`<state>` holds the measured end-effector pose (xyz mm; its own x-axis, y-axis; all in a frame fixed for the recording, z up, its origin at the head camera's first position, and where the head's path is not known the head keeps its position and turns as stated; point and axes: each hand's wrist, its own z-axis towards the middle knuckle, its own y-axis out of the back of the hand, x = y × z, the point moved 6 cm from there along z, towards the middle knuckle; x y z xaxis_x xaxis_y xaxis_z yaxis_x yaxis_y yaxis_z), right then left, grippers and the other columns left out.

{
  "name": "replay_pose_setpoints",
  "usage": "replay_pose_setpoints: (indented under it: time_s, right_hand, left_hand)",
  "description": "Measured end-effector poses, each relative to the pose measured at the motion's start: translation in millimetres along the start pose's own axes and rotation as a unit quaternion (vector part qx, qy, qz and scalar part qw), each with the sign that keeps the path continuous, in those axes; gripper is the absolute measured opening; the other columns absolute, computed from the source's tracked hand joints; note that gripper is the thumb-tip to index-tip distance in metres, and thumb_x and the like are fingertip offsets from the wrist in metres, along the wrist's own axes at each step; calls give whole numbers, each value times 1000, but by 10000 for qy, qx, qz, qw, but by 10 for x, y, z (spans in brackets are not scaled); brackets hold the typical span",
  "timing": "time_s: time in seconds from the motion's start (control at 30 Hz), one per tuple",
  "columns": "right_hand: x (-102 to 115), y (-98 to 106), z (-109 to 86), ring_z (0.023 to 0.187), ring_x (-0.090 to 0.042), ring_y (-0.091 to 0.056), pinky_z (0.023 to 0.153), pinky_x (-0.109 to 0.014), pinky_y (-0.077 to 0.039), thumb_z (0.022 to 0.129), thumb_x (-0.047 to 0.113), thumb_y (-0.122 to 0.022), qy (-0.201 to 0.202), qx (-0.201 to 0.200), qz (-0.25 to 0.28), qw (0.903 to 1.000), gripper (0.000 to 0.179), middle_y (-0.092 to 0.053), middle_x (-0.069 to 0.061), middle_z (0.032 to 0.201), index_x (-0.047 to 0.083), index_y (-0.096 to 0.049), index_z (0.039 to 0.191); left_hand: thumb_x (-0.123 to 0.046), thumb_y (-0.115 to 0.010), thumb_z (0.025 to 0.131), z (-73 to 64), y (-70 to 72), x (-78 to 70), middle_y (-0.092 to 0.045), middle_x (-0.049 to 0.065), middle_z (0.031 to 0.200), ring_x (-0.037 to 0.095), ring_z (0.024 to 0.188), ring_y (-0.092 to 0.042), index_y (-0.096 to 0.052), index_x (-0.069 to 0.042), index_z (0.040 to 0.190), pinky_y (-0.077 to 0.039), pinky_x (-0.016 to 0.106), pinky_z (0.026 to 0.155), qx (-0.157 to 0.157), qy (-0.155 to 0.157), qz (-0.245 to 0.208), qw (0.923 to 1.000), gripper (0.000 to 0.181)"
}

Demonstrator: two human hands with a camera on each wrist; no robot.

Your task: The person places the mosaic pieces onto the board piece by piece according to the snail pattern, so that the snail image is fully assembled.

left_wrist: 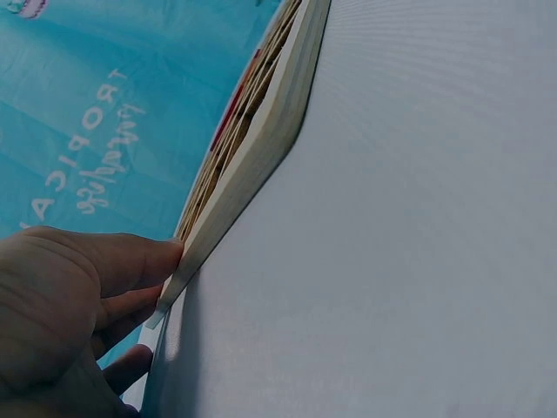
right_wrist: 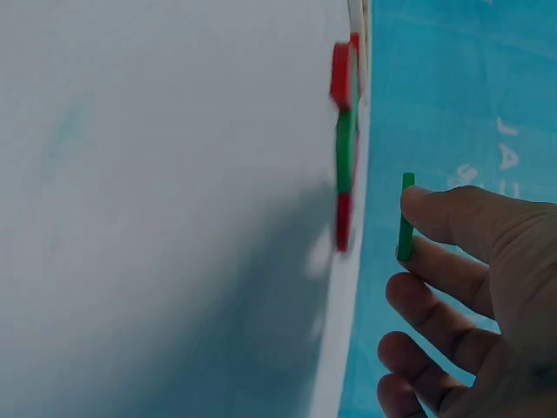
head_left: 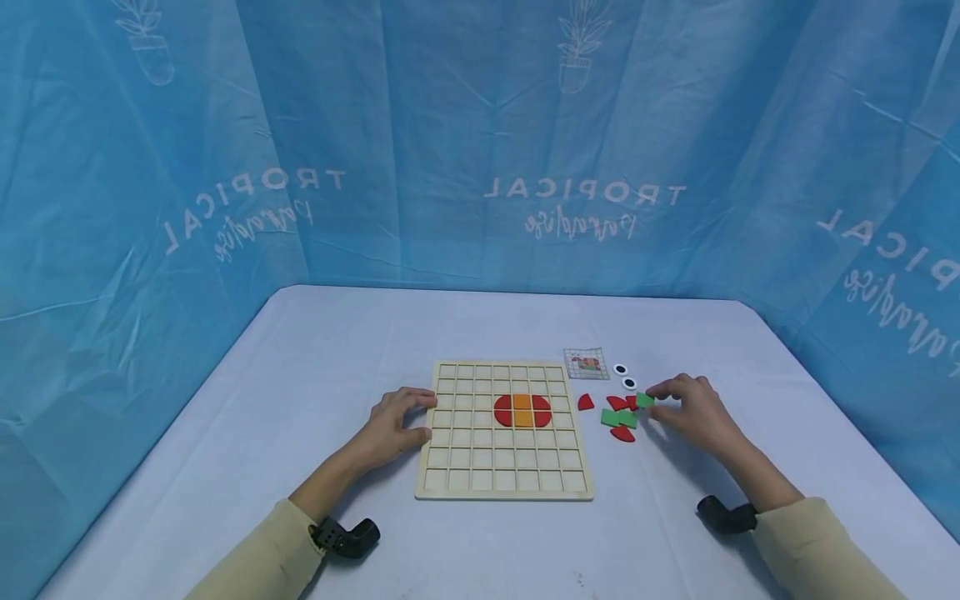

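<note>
One thin green square tile (head_left: pixel 644 401), right of frame centre, is pinched in our right hand (head_left: pixel 696 414); it looks light, stiff, best held by opposite edges. Our left hand (head_left: pixel 388 427), fingers apart, touches the pale wooden grid board (head_left: pixel 503 459).

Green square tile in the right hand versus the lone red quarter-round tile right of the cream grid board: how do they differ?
The green square tile has straight sides; the red quarter-round tile has one curved edge. The right hand pinches the green tile; the red tile lies on the white table. Both are outside the cream grid board.
</note>
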<state>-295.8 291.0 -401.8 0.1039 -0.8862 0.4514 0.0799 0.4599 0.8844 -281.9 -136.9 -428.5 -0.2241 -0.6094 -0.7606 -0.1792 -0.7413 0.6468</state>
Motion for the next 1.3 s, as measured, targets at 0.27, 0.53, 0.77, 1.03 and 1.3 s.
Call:
replay_pose_setpoints:
  time_s: [0.27, 0.53, 0.77, 1.03, 1.3]
  right_hand:
    - [477, -6, -25, 104, -27, -45, 72, -34, -49, 77, 21, -75, 309, 22, 266, 9992, 34, -62, -12, 109, 10, -70, 108]
    - [833, -205, -25, 101, -22, -44, 71, -29, -44, 76, 22, -76, 577, 180, 454, 9971, 29, -63, -4, 103, 16, -72, 105]
    - [1111, -427, -26, 106, -22, -47, 82, -39, -46, 75, 23, -77, 898, 291, 479, 9944, 28, -65, -2, 105, 17, -73, 102]
    - [1343, -609, -58, 94, -15, -45, 71, -27, -41, 73, 23, -79, 1162, 382, 599, 9907, 26, -64, 4, 94, 17, -74, 97]
    - [1444, -760, -78, 89, -13, -42, 72, -28, -37, 74, 23, -78, 1216, 646, 721, 9879, 22, -61, 9, 88, 19, -74, 95]
  left_hand:
    - [-12, -67, 83, -6, -3, 10, -46, 5, 140, 29, 133, -30, -57, -8, 126, -18, 56, 110, 42, -34, -36, 10000, 45]
    - [-11, -68, 82, 9, -9, 11, -47, 5, 140, 30, 133, -31, -58, -8, 125, -18, 56, 110, 25, -53, -5, 10000, 44]
    - [-11, -68, 82, 16, -8, 8, -47, 6, 140, 30, 134, -31, -58, -8, 125, -16, 56, 111, 30, -87, -23, 10000, 44]
    - [-10, -67, 82, 8, -1, -13, -47, 6, 140, 30, 134, -30, -57, -7, 125, -15, 56, 111, 52, -74, -39, 10000, 45]
    - [-10, -67, 82, -1, 2, -24, -47, 7, 140, 32, 135, -30, -57, -6, 125, -14, 56, 112, 50, -62, -6, 10000, 45]
